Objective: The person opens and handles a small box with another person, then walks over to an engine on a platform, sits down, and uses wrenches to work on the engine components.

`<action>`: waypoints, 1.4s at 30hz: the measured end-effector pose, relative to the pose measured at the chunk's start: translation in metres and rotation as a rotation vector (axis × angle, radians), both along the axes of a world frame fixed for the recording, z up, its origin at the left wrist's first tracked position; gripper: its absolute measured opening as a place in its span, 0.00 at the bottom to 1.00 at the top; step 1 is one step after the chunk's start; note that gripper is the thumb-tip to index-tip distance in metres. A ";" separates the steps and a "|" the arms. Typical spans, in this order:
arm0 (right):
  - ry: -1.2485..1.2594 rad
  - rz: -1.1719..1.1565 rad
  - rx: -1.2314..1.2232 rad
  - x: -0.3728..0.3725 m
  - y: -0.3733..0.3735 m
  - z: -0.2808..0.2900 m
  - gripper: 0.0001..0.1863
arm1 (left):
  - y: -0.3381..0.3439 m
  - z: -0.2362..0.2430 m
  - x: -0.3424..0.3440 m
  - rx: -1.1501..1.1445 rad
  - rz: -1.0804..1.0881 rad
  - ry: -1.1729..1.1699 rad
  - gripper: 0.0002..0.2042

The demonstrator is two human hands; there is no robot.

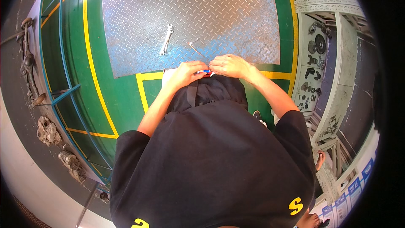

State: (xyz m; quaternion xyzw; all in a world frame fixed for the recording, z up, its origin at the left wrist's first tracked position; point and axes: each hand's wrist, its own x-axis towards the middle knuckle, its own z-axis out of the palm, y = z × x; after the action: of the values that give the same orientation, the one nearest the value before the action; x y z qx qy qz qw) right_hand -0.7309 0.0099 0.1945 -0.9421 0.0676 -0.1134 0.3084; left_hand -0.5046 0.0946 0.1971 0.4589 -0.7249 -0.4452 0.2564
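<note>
My left hand [189, 73] and my right hand [230, 66] meet at the near edge of a metal tread-plate tabletop [147, 0], close in front of my body. Both have their fingers closed around a small red and blue object [204, 71] with a pale pointed bit by the right fingertips. My fingers hide most of it, so its kind cannot be made out. Two silver wrenches [167, 40] lie side by side on the plate, ahead of the left hand. A thin metal tool [196, 50] rests at a slant just beyond my fingers.
At left stands a blue-framed bench [63, 55] with a shaft [28, 59] and rough castings [48, 131]. A pale rack [337, 59] at right holds several dark metal parts [312, 61]. Another person's hand [320, 160] shows at lower right. Yellow lines [99, 80] mark the green floor.
</note>
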 end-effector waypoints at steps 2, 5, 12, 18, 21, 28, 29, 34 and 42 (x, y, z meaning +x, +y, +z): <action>0.009 0.021 -0.034 0.001 -0.004 -0.001 0.10 | -0.007 -0.002 0.003 0.030 -0.027 0.022 0.11; -0.001 0.057 -0.094 0.002 -0.008 -0.008 0.09 | -0.018 -0.005 0.006 0.068 -0.082 0.069 0.10; -0.057 0.020 -0.108 0.008 -0.010 -0.007 0.06 | -0.021 -0.003 0.003 0.060 -0.072 -0.014 0.07; -0.066 -0.099 0.161 0.000 0.011 -0.043 0.09 | 0.002 -0.032 -0.003 0.067 0.008 0.020 0.09; -0.096 -0.226 0.316 0.008 0.013 -0.036 0.07 | 0.004 -0.032 0.000 0.029 0.024 0.056 0.09; 0.000 -0.556 0.558 0.016 0.012 -0.044 0.08 | -0.004 -0.033 0.002 -0.142 0.008 0.034 0.10; 0.038 -0.573 0.624 0.015 0.011 -0.048 0.08 | -0.005 -0.035 0.002 -0.131 0.000 0.014 0.10; 0.140 -0.594 0.842 0.013 0.007 -0.054 0.09 | -0.003 -0.046 0.003 -0.192 -0.032 0.012 0.10; 0.017 -0.604 1.293 0.017 0.005 -0.054 0.09 | 0.002 -0.040 -0.001 -0.129 0.146 -0.070 0.12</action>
State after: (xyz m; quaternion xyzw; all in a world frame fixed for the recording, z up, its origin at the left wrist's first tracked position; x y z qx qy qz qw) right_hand -0.7136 0.0152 0.1402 -0.5115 0.3818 -0.1237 0.7598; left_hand -0.5056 0.0965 0.1567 0.5085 -0.7250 -0.3615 0.2917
